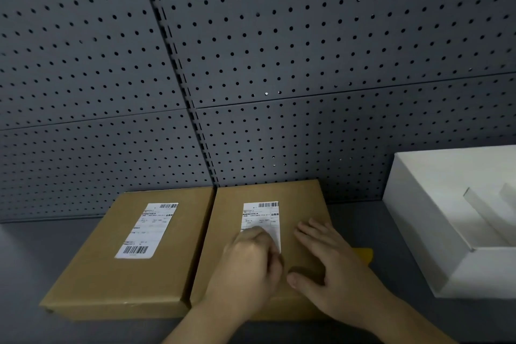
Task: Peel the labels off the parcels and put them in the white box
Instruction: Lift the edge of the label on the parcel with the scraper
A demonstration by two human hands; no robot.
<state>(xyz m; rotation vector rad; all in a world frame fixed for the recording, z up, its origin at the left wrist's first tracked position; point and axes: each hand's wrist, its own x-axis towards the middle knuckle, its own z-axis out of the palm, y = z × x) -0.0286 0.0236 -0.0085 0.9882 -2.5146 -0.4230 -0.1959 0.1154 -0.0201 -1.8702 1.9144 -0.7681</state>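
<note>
Two flat brown parcels lie side by side on the grey table. The left parcel (pixel 111 268) carries a full white label (pixel 147 230). On the right parcel (pixel 304 204) my left hand (pixel 248 268) has its fingers curled over the lower part of that parcel's label (pixel 262 219), which looks lifted at its lower edge; the pinch itself is blurred. My right hand (pixel 332 265) rests flat on the cardboard just right of the label, fingers straight. The white box (pixel 418 232) stands open at the right.
A grey pegboard wall (pixel 251 64) rises right behind the parcels. Inside the white box lie pale strips (pixel 480 209). A yellow object (pixel 363 254) peeks out between the right parcel and the box. Bare grey table (pixel 33 260) shows at the left.
</note>
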